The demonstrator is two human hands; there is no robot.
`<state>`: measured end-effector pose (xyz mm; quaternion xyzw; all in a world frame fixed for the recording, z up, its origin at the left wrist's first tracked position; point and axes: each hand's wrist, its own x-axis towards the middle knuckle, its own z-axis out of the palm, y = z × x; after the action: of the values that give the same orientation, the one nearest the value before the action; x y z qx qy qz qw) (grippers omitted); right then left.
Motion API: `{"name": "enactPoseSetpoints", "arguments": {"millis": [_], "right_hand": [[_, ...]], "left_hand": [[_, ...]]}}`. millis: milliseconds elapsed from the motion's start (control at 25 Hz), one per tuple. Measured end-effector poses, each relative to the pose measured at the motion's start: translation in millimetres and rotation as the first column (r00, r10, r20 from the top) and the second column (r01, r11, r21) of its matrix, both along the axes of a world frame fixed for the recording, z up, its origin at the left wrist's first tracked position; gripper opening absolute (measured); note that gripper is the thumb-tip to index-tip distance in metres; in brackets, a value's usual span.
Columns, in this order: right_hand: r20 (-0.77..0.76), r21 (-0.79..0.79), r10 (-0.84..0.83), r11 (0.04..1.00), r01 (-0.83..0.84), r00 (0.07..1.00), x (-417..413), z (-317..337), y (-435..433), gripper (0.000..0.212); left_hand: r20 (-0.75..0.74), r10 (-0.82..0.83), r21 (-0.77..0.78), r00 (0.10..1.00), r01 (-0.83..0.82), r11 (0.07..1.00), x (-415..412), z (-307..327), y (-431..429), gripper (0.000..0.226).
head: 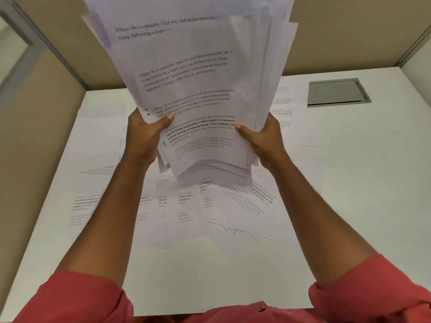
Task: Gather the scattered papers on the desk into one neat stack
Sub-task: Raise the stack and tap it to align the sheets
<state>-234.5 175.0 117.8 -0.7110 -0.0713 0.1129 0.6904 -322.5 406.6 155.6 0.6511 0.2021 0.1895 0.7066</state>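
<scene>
- Both hands, left (pixel 142 136) and right (pixel 264 138), pinch the thick bundle of white printed papers (pixel 198 89) upright by its sides, thumbs in front, likely to square its edges.
- Loose white printed sheets (pixel 235 206) lie scattered on the white tabletop (pixel 349 183) beneath.

The person wears a coral-pink shirt (pixel 224 316); both sleeves (pixel 77 297) end near the elbows; one small dark button (pixel 262 309) shows.

White worktop (pixel 349 183) has loose printed sheets (pixel 233 206) all over it, overlapping at odd angles. Grey cable hatch (pixel 338 92) sits flush, far right.
</scene>
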Motion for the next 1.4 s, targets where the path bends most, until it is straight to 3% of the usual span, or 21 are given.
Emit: {"name": "enactPoseSetpoints", "arguments": {"millis": [120,320,440,680,880,1120,1280,1400], "right_hand": [[0.006,0.037,-0.04,0.999,0.04,0.999,-1,5,6,0.051],[-0.057,0.021,-0.076,0.997,0.077,0.995,-17,-13,0,0.028],[-0.069,0.027,-0.071,0.997,0.073,0.995,-20,-17,-5,0.029],[0.028,-0.11,0.005,0.994,-0.002,1.0,-23,-24,-12,0.051],[0.109,-0.148,0.008,0.989,0.008,0.994,-29,-33,-13,0.089],[0.173,-0.196,0.074,0.98,-0.04,0.982,-39,-25,-1,0.081],[0.183,-0.16,-0.011,0.986,0.041,0.983,-40,-25,-2,0.082],[0.189,-0.159,-0.002,0.987,0.032,0.982,-44,-28,-4,0.082]], "left_hand": [[0.022,-0.041,0.032,0.999,0.04,0.999,1,3,3,0.029],[-0.042,-0.018,0.007,0.999,0.018,1.0,-3,-22,-3,0.025],[-0.025,-0.052,-0.008,0.998,0.051,0.999,-7,-30,0,0.028],[-0.065,-0.11,0.076,0.992,0.115,0.99,-21,-39,5,0.05],[-0.117,-0.039,0.134,0.992,0.054,0.989,-30,-56,8,0.071],[-0.108,-0.028,0.15,0.994,0.044,0.988,-26,-50,-3,0.075],[-0.068,-0.006,0.153,0.998,0.017,0.988,-29,-53,6,0.06],[-0.086,0.003,0.146,0.996,0.01,0.989,-36,-58,8,0.075]]}}
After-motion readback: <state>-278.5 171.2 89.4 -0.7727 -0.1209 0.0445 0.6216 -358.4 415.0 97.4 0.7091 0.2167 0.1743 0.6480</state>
